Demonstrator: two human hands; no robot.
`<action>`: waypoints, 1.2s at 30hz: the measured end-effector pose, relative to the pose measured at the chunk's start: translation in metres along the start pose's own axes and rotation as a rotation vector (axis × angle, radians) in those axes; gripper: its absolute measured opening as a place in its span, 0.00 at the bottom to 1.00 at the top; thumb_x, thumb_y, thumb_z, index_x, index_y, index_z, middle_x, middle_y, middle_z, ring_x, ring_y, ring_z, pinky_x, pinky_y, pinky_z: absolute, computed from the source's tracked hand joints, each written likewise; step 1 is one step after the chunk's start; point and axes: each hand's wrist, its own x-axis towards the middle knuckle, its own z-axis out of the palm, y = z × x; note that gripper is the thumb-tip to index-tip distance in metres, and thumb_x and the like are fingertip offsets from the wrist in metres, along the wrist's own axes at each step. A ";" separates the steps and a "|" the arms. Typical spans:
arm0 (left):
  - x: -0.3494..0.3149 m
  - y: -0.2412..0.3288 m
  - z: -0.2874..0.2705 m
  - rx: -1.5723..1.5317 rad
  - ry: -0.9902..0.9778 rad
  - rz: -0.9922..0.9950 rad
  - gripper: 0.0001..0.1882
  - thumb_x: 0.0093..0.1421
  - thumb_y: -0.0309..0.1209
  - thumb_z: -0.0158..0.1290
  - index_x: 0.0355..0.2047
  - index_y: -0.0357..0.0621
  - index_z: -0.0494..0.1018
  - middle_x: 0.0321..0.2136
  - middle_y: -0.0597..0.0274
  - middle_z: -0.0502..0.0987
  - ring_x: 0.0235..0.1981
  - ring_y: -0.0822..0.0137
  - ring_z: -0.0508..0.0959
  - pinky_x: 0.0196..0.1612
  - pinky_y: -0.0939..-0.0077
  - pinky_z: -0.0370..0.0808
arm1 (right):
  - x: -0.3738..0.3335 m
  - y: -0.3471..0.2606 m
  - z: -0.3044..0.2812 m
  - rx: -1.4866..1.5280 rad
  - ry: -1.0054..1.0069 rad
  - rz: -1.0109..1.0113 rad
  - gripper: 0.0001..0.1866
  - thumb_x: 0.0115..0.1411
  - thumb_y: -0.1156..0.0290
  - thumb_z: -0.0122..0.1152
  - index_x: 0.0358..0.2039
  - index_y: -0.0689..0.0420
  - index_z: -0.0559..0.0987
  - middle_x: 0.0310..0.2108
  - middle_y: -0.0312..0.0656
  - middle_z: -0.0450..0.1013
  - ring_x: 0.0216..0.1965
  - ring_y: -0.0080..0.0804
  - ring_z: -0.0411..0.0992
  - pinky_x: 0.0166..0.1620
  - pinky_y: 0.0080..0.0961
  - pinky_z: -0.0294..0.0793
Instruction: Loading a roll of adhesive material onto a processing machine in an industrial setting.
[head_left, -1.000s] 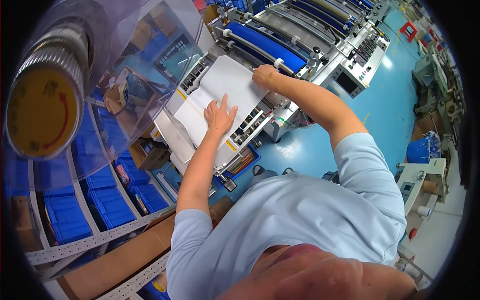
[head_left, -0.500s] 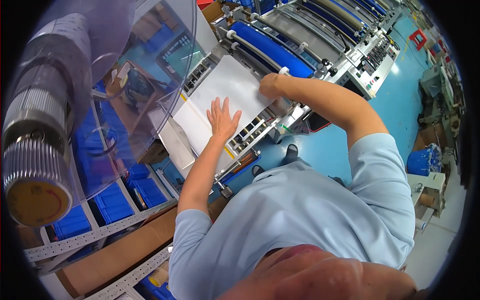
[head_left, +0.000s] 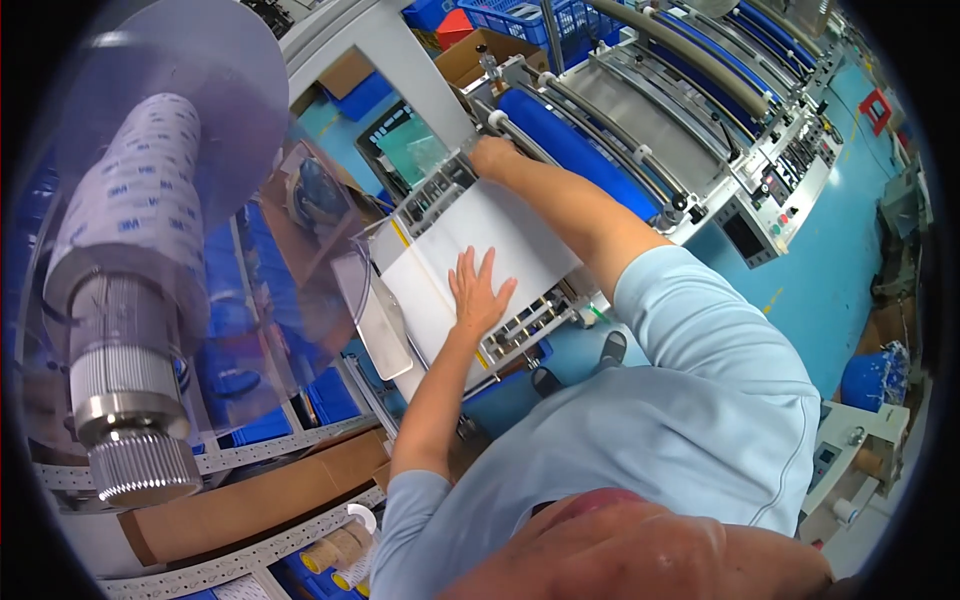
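A white sheet [head_left: 510, 235] lies on the feed bed of a roller machine in front of me. My left hand [head_left: 480, 293] rests flat on the sheet's near part, fingers spread. Across the sheet reaches my right arm. At the bed's far left corner, beside the end of the rollers, my right hand [head_left: 490, 155] is closed; what its fingers hold, if anything, is hidden. A blue roller [head_left: 570, 145] runs just beyond the sheet. Along the bed's near side is a yellow-marked strip [head_left: 400, 232].
At left, a roll of printed white film [head_left: 135, 195] on a knurled metal shaft stands close, with a clear plastic disc around it. Blue bins [head_left: 265, 425] fill the rack below. A control panel [head_left: 745, 235] sits at the machine's right end. An open cardboard box [head_left: 470, 62] is behind.
My right hand has moved from the sheet's right side, by the rollers, to the far left corner. My left hand stays flat on the sheet. The whole view has shifted.
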 end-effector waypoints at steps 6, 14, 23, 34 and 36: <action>-0.001 0.001 -0.005 0.003 -0.006 0.006 0.37 0.57 0.49 0.53 0.64 0.48 0.57 0.64 0.39 0.48 0.67 0.42 0.46 0.65 0.42 0.39 | 0.026 0.006 0.000 -0.203 -0.097 -0.104 0.13 0.60 0.70 0.50 0.37 0.51 0.84 0.44 0.41 0.78 0.47 0.37 0.76 0.45 0.34 0.78; 0.005 -0.006 -0.002 0.006 0.030 0.029 0.37 0.57 0.50 0.53 0.63 0.50 0.58 0.65 0.41 0.48 0.67 0.42 0.46 0.65 0.42 0.38 | 0.031 0.010 0.000 -0.409 -0.056 -0.293 0.12 0.59 0.68 0.52 0.36 0.50 0.84 0.43 0.39 0.78 0.45 0.38 0.77 0.44 0.35 0.77; 0.009 -0.012 0.003 -0.004 0.056 0.041 0.36 0.57 0.49 0.53 0.62 0.49 0.59 0.64 0.39 0.49 0.66 0.41 0.47 0.65 0.41 0.39 | -0.028 -0.018 -0.026 -0.290 -0.182 -0.227 0.13 0.54 0.69 0.58 0.40 0.49 0.83 0.43 0.38 0.78 0.45 0.35 0.77 0.40 0.38 0.77; 0.012 -0.011 0.003 0.009 0.041 0.052 0.35 0.59 0.49 0.52 0.63 0.48 0.58 0.64 0.40 0.49 0.66 0.42 0.47 0.65 0.42 0.39 | -0.164 -0.003 0.014 -0.553 -0.700 -0.278 0.17 0.48 0.65 0.68 0.41 0.49 0.83 0.41 0.40 0.79 0.41 0.40 0.77 0.37 0.42 0.76; 0.012 -0.011 0.003 0.016 0.046 0.050 0.35 0.59 0.49 0.52 0.63 0.48 0.59 0.64 0.40 0.49 0.66 0.42 0.48 0.65 0.42 0.40 | -0.172 -0.006 0.015 -0.568 -0.599 -0.276 0.18 0.47 0.64 0.69 0.42 0.49 0.83 0.41 0.40 0.78 0.41 0.39 0.77 0.37 0.40 0.76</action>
